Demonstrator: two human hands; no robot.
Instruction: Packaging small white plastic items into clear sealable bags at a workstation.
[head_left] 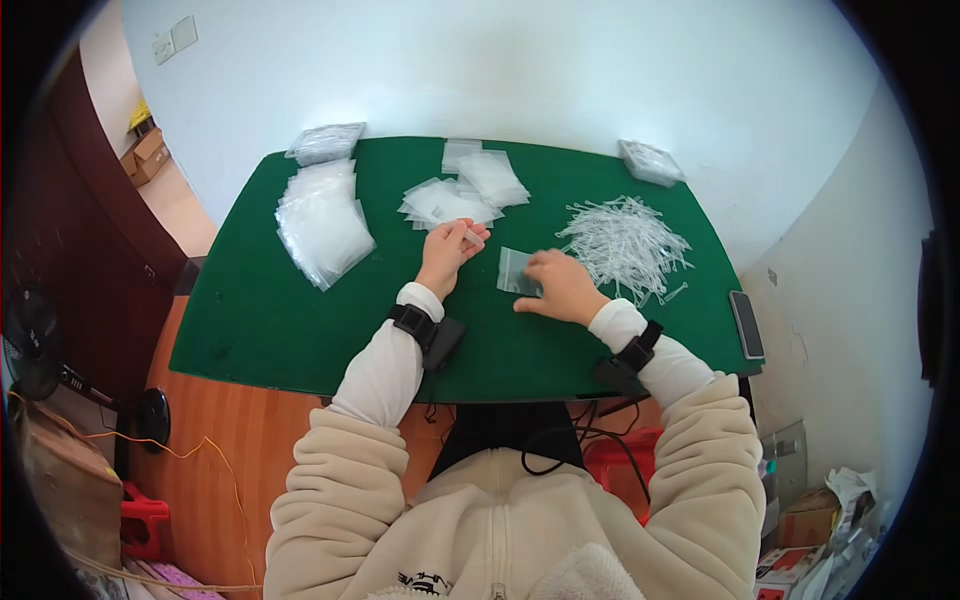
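Observation:
My left hand (452,255) is over the middle of the green table, its fingers closed on a small clear plastic piece (473,238) whose exact kind I cannot make out. To its right, a small clear zip bag (511,272) lies on the cloth. My right hand (565,287) reaches over that bag's right side, fingertips at it and thumb apart from the fingers. Beyond the left hand lies a loose heap of clear zip bags (448,203). Right of the right hand is a big pile of thin clear plastic sticks with looped ends (628,240).
A fanned stack of clear bags (325,235) lies on the left, with a filled bundle (328,143) behind it. Another bundle (652,161) sits at the far right corner. A phone (746,324) lies along the right edge. The green table (250,320) meets a white wall.

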